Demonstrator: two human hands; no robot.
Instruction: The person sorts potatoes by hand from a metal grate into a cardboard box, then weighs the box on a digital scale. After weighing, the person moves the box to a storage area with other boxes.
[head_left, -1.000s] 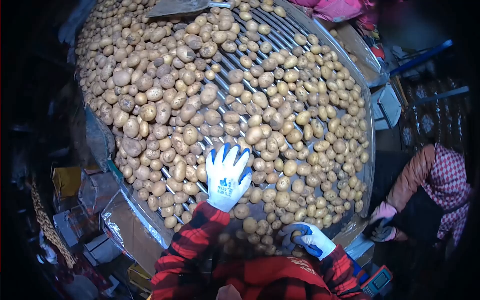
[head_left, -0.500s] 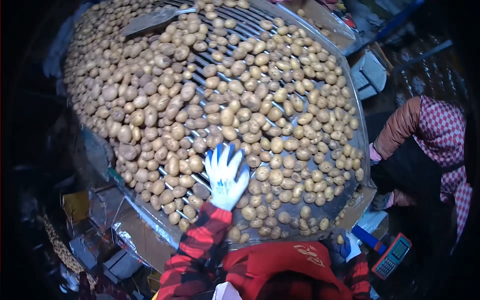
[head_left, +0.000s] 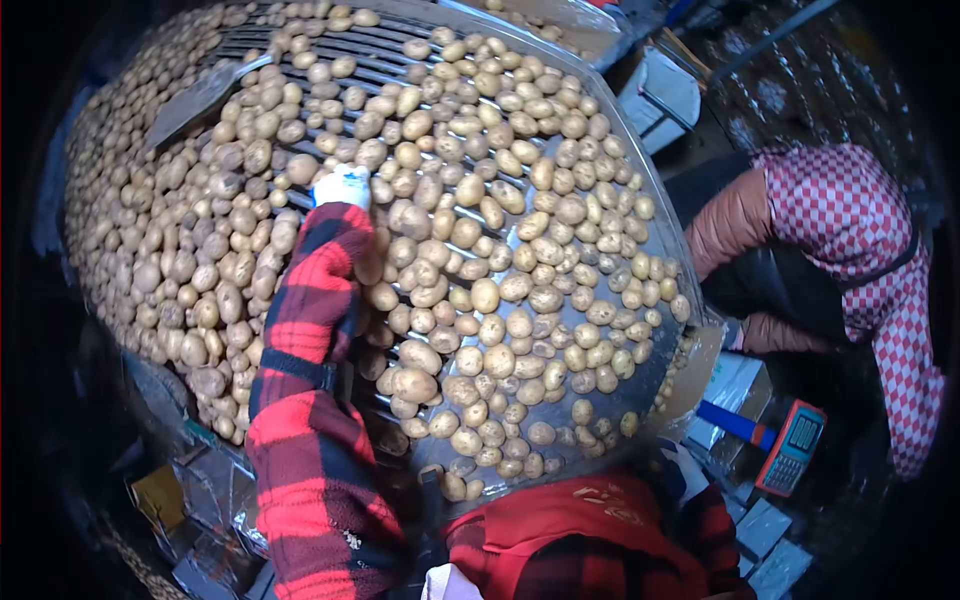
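Note:
Many potatoes (head_left: 230, 300) cover a large sorting table with a slatted metal grate (head_left: 370, 45). My left hand (head_left: 342, 186), in a white and blue glove, reaches far over the grate among the potatoes; its fingers are mostly hidden, so its grip cannot be made out. At the table's near right edge is my right hand (head_left: 685, 472), also gloved, blurred and partly hidden beside the red apron; whether it holds anything does not show. A flat metal scoop (head_left: 195, 105) lies on the potatoes at the upper left.
Another person in a checked garment (head_left: 835, 205) bends at the right edge of the table. A red calculator (head_left: 792, 447) is at the lower right beside a blue strap. Boxes (head_left: 210, 505) stand at the lower left, and a white container (head_left: 658, 98) at the upper right.
My left hand has moved from the near middle of the table up and away over the grate; its spread fingers no longer show. The view has shifted, and potatoes around my left arm have moved.

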